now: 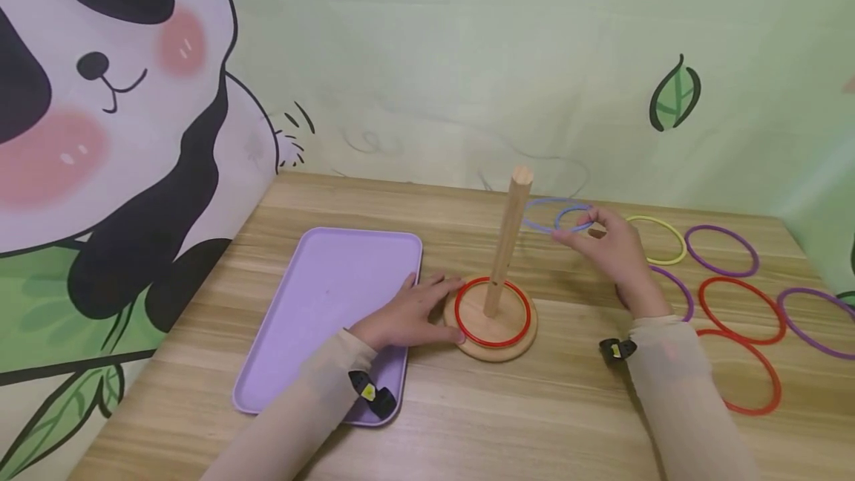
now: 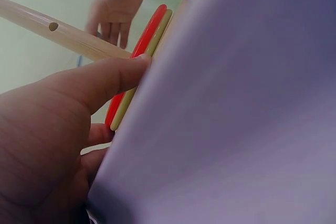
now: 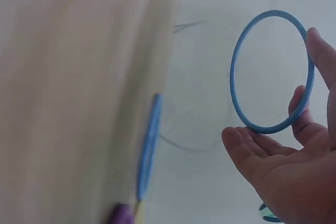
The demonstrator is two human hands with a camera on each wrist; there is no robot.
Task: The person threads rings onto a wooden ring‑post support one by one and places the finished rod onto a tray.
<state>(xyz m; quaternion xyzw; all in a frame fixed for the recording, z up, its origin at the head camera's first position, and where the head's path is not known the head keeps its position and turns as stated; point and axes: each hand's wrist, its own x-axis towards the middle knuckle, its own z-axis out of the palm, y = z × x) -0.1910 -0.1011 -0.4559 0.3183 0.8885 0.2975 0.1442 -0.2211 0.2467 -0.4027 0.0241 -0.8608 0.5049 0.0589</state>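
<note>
My right hand pinches a thin blue ring in the air, thumb at one side and fingertips at the other. Behind it in the head view, another blue ring lies on the table. A wooden peg stands upright on a round wooden base. Around the peg's foot lies a red ring, stacked over a yellow ring that shows in the left wrist view. With fingers spread, my left hand touches the left side of this base, its thumb against the rings' edge.
A purple tray lies left of the stand, under my left wrist. To the right are a yellow ring, several purple rings and two red rings, some overlapping. A painted wall rises behind the wooden table.
</note>
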